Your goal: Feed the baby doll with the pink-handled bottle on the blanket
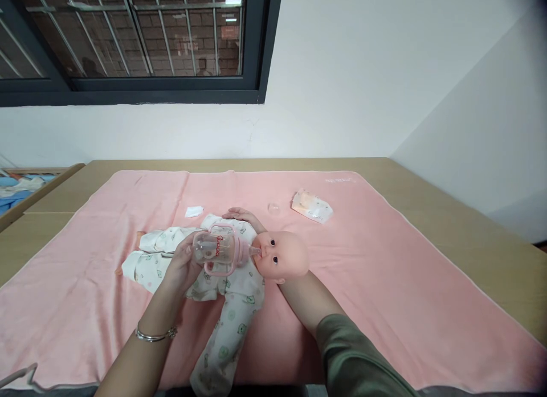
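A bald baby doll (288,254) in white patterned clothes lies face up on my right forearm, its head to the right. My left hand (184,263) is closed around the base of a clear baby bottle (213,249) with pink handles. The bottle lies nearly level above the doll's chest, its teat at the doll's mouth. My right arm passes beneath the doll's neck. On the far side, my right hand (240,213) curves round the doll's upper body, its fingers partly hidden by the sleeve.
A pink sheet (384,294) covers much of the wooden surface (431,209). Beyond the doll lie a small white piece (195,211), a clear cap-like thing (273,208) and a soft white packet (311,206). A white wall and barred window (171,92) stand behind.
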Demonstrator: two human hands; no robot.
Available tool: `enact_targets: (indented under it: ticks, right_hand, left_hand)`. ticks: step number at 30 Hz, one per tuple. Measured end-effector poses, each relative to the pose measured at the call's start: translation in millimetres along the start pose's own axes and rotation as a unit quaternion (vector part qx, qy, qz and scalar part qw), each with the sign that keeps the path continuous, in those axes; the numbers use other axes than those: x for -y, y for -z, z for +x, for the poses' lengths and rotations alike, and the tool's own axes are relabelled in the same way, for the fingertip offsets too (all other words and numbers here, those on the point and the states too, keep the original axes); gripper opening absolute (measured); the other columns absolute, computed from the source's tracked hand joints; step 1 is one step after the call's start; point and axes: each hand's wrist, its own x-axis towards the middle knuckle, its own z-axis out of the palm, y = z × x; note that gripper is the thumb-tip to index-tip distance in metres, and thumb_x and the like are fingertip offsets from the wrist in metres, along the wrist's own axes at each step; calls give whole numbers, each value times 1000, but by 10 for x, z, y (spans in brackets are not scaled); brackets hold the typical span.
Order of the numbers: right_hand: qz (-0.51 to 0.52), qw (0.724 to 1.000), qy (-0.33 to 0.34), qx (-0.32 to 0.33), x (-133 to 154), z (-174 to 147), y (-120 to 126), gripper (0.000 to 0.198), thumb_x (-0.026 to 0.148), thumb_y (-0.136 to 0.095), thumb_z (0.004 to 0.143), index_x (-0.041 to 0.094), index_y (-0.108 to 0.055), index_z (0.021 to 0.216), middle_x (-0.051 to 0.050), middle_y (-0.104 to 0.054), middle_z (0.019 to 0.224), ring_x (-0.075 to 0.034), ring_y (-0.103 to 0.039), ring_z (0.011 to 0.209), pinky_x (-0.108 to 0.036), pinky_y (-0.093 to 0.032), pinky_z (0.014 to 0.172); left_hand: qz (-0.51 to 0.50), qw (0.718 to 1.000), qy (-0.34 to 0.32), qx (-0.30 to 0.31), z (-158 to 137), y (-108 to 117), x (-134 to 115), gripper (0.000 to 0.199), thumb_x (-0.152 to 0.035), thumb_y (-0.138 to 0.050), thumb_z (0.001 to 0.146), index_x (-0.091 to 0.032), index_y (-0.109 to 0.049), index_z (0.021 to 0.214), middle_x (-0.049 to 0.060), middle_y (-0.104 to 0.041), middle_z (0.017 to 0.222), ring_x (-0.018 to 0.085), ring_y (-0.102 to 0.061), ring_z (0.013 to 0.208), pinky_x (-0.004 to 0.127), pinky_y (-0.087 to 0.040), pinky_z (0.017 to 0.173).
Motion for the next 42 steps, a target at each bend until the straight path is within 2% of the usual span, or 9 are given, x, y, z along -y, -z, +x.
enact_targets:
  ticks: [5, 10, 16, 22, 26, 32, 36, 42]
  right_hand:
    - [2, 1000, -1, 6, 60, -12, 8, 111, 106, -75, 68, 41, -60, 157, -6, -56, 171, -36, -39, 171, -56, -36, 145]
    - [-5, 1000, -21, 1, 71, -14, 4, 106, 100, -81, 70, 40, -61, 156, -6, -58, 168, -35, -39, 170, -56, -38, 143]
    - [17, 1000, 2, 2, 64, -7, 2, 110, 105, -75, 68, 41, -61, 156, -6, -56, 172, -35, -42, 169, -55, -38, 144]
    - [14, 1000, -9, -10, 60, 5, -14, 101, 102, -72, 77, 39, -61, 156, -7, -56, 171, -35, -42, 169, -56, -35, 145]
    - [9, 1000, -17, -4, 75, -3, -12, 102, 99, -79, 72, 40, -62, 154, -6, -58, 170, -36, -41, 169, -56, -35, 145]
    - [8, 1000, -24, -18, 87, -20, -29, 87, 87, -80, 83, 41, -62, 154, -5, -58, 169, -35, -42, 169, -58, -40, 143]
    - [16, 1000, 0, -14, 102, -9, -48, 83, 85, -78, 86, 43, -62, 155, -5, -57, 170, -36, -42, 170, -59, -39, 143]
    - [9, 999, -25, -34, 88, -17, -76, 79, 84, -76, 89, 45, -60, 156, -4, -58, 168, -34, -40, 171, -59, -38, 144]
  left_hand:
    - [3, 1000, -1, 3, 1, 3, -3, 60, -61, -103, 77, -16, -87, 113, 10, -85, 97, 18, -73, 65, 26, -60, 51]
    - [5, 1000, 3, -12, 0, 12, 1, 62, -62, -104, 75, -15, -86, 112, 13, -85, 101, 24, -79, 76, 28, -63, 57]
    - [6, 1000, 3, -2, 2, 14, -2, 61, -61, -102, 77, -15, -86, 113, 12, -85, 99, 21, -75, 67, 27, -59, 50]
    - [5, 1000, 3, -7, 2, -12, -14, 62, -62, -104, 75, -15, -86, 112, 11, -84, 97, 20, -74, 66, 26, -60, 49]
    - [7, 1000, 5, -10, 1, 0, -2, 64, -63, -103, 75, -14, -84, 112, 12, -84, 97, 21, -76, 68, 26, -59, 48]
    - [4, 1000, 3, -8, -1, 22, 14, 62, -61, -103, 76, -15, -84, 113, 11, -84, 98, 20, -75, 67, 26, -60, 51]
    - [1, 1000, 4, -3, -1, 1, 2, 62, -63, -103, 75, -16, -86, 112, 10, -84, 97, 20, -75, 67, 26, -60, 50]
    - [7, 1000, 5, -23, -2, -23, -21, 64, -61, -105, 72, -14, -86, 110, 13, -85, 100, 24, -81, 80, 27, -65, 60]
